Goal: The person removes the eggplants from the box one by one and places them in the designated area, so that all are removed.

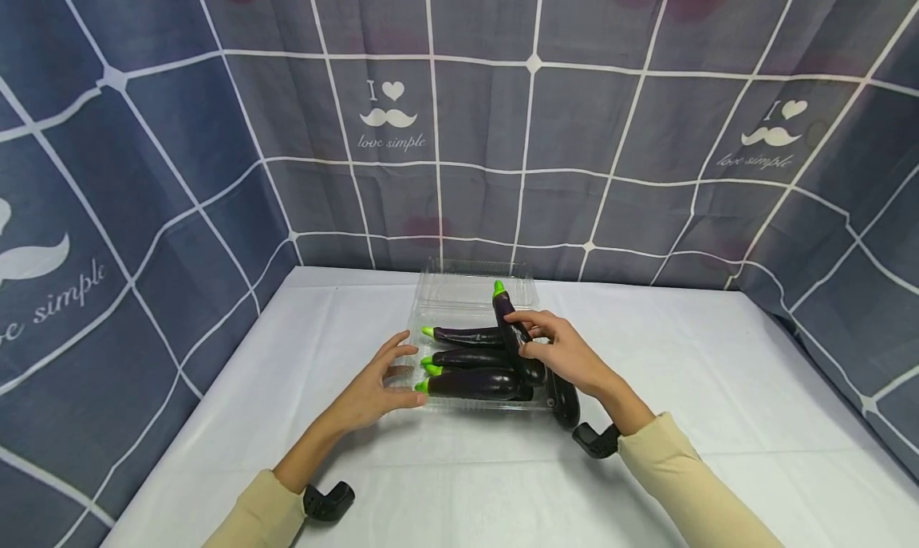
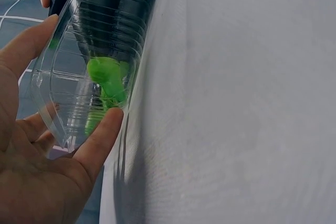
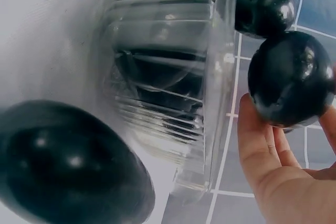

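My right hand (image 1: 567, 352) grips a dark purple eggplant (image 1: 506, 307) with a green tip, fingers on one side and thumb on the other. That eggplant slants over a clear plastic container (image 1: 542, 297), its tip pointing away from me. Several more eggplants (image 1: 470, 384) lie crosswise in the container, green ends to the left. Spread around the container's left end is my left hand (image 1: 373, 384); in the left wrist view its thumb touches the ribbed wall (image 2: 63, 93). Another eggplant (image 1: 565, 403) lies on the table by the container's right side, also large in the right wrist view.
The container's hinged lid (image 1: 467, 293) stands open at the back. A white cloth (image 1: 459, 484) covers the table. Grey-blue checked curtains (image 1: 481, 125) hang behind and at both sides. Black wrist cameras (image 1: 329, 502) sit at both sleeves.
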A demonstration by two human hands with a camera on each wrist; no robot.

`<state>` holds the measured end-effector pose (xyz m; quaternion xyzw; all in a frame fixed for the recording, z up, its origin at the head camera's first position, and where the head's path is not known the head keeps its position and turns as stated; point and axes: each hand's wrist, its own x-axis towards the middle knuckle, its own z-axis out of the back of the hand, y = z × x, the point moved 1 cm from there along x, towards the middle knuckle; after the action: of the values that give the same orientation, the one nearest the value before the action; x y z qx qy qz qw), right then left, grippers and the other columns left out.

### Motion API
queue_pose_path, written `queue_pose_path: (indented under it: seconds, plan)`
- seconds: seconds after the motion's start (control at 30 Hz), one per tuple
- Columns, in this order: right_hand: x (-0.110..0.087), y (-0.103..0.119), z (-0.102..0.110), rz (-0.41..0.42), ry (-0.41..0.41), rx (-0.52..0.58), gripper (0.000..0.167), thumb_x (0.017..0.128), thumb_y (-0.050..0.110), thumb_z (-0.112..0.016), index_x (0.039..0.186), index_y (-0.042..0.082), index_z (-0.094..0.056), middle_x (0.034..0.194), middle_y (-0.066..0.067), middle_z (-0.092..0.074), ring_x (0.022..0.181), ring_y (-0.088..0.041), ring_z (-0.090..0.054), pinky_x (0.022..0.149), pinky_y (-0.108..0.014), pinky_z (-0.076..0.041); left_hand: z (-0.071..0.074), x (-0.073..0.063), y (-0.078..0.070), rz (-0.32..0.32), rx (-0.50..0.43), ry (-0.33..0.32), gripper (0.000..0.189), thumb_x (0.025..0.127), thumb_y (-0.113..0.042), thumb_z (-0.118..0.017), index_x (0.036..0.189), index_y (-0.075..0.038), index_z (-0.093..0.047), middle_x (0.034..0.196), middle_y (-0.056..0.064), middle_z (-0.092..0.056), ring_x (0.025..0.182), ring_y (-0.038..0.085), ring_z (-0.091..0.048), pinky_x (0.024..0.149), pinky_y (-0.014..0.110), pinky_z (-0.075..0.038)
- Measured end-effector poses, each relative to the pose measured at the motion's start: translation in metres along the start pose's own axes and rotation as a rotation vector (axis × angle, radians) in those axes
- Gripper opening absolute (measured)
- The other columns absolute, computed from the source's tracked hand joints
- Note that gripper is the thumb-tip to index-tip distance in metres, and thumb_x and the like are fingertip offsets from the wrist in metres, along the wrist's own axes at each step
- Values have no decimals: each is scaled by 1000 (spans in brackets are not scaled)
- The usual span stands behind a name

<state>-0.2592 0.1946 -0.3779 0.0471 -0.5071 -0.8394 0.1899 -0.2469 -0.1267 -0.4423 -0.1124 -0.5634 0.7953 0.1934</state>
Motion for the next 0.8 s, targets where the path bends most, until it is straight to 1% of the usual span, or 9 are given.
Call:
queue_pose_path:
  seconds: [0.13, 0.23, 0.43, 0.6, 0.8]
  plan:
    - [-2, -2, 2, -6, 1, -4, 49, 89, 12, -65, 137, 16, -58, 143, -8, -49, 121, -34, -48, 94, -52, -43, 0, 0, 0, 4, 0, -2, 77, 84, -21, -81, 146, -3, -40, 164, 0, -7, 138, 44, -31, 97, 45, -49]
    - [-4, -3, 3, -12, 2, 0, 49, 89, 13, -67, 137, 17, -59, 143, -5, -49, 119, -32, -50, 92, -49, -44, 0, 0, 0, 5, 0, -4, 77, 84, -21, -81, 146, -3, -40, 163, -1, -7, 138, 44, -31, 96, 46, -49]
    - [-6, -5, 4, -3, 15, 18, 49, 88, 14, -69, 137, 16, -59, 140, -6, -52, 113, -29, -53, 88, -45, -46, 1, -1, 0, 7, -4, -5, 76, 84, -20, -81, 146, -3, -40, 163, -2, -8, 138, 43, -32, 96, 45, -49]
    - [-8, -6, 4, -1, 16, 16, 49, 88, 14, -70, 136, 16, -60, 139, -6, -52, 114, -29, -53, 90, -46, -45, 1, -1, 0, 11, -7, -6, 76, 84, -19, -81, 146, -3, -40, 163, -1, -8, 138, 44, -31, 97, 46, -48]
    - [-12, -10, 7, -11, 17, 11, 48, 90, 18, -70, 137, 16, -59, 143, -7, -50, 121, -32, -50, 94, -49, -43, -1, 1, 1, 4, -3, -5, 77, 84, -21, -81, 146, -3, -40, 163, 0, -9, 138, 43, -33, 96, 45, -49]
